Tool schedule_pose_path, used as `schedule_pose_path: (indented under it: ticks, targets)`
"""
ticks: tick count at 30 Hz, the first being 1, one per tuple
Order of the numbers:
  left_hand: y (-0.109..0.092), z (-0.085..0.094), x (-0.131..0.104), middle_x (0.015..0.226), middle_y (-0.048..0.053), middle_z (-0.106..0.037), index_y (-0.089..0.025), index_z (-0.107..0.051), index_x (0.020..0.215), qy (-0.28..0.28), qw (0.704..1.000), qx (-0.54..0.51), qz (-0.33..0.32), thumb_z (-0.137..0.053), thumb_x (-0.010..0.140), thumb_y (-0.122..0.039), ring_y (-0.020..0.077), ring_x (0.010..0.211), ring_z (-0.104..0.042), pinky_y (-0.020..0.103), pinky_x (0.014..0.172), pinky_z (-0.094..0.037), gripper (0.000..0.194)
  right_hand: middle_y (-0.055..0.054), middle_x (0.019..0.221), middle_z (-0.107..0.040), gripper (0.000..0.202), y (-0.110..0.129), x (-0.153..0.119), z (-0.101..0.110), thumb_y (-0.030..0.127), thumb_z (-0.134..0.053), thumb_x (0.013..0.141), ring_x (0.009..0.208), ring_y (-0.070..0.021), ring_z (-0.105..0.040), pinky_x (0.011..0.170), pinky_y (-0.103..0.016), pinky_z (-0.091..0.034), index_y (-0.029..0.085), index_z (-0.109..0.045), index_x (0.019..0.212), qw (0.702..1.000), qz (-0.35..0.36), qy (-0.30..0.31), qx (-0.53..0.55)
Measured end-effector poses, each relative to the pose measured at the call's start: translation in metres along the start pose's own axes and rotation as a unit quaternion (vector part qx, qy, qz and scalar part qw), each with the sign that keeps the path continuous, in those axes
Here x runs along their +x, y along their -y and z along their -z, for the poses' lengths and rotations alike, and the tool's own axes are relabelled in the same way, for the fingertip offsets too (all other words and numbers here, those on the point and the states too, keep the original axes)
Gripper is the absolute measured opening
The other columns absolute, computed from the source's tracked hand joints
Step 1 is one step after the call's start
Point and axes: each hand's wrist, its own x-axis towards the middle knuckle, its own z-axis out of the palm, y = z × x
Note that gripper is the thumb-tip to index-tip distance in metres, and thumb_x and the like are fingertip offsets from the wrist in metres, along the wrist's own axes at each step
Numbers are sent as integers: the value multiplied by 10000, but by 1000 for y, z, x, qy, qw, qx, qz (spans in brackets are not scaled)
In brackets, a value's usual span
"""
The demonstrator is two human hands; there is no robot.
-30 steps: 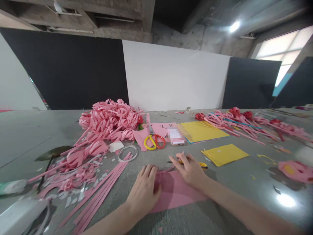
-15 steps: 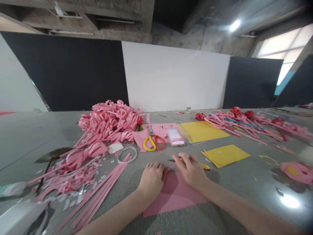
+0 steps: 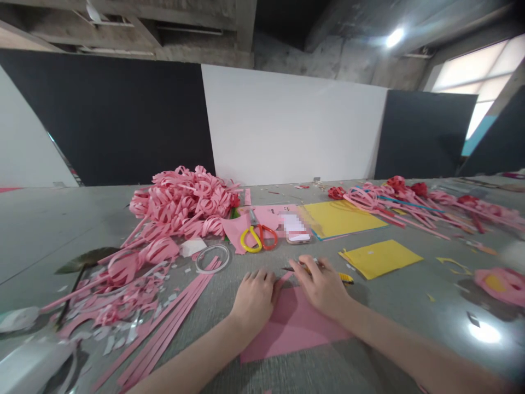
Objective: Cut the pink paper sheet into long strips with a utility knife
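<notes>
A pink paper sheet (image 3: 293, 328) lies on the grey surface in front of me, with a narrow folded edge showing between my hands. My left hand (image 3: 255, 298) is closed on the left part of that edge, fingers curled down. On the right part, my right hand (image 3: 322, 287) has its fingers bent and pressed to the paper. A utility knife (image 3: 346, 278) with a yellow handle runs behind the right fingers, its dark tip out to their left; whether the fingers also grip it, I cannot tell. Scissors (image 3: 258, 238) with yellow and red handles lie beyond.
Left are pink paper strips (image 3: 170, 328), a wire coil (image 3: 213, 259) and a heap of pink curled paper (image 3: 184, 202). A phone (image 3: 296, 229) lies near the scissors. Yellow sheets (image 3: 381, 258) and pink paper flowers (image 3: 502, 285) lie to the right.
Both hands stay at the paper's upper edge with hardly any movement. The camera's view has shifted slightly; the objects on the surface lie as before.
</notes>
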Motion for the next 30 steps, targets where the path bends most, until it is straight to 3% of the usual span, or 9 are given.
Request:
schedule_pose_path:
  ticks: [5,12,30]
  targets:
    - [5,6,1,786,29,-581,-190,-563,823,21,998,-11,-58,-395,860,-203,190,764,-547,298,699,-380,172,-116,934,-513,288,1,-2,0,109,-335,848,727,-160,-493,684,-307,-318,111,-548,1043,1000,0,4,0]
    - [3,5,1,799,49,-602,-178,-566,812,22,999,-21,-33,-295,904,-264,195,775,-556,301,693,-388,299,-114,934,-505,296,0,0,0,115,-326,850,709,-159,-475,691,-314,-319,111,-539,1056,1000,7,11,-5]
    - [0,8,2,825,55,-606,-178,-555,832,34,999,-31,0,-312,888,-225,201,801,-558,307,709,-375,254,-109,909,-508,282,1,1,1,107,-344,844,738,-174,-482,684,-318,-319,98,-548,1039,1000,12,16,7]
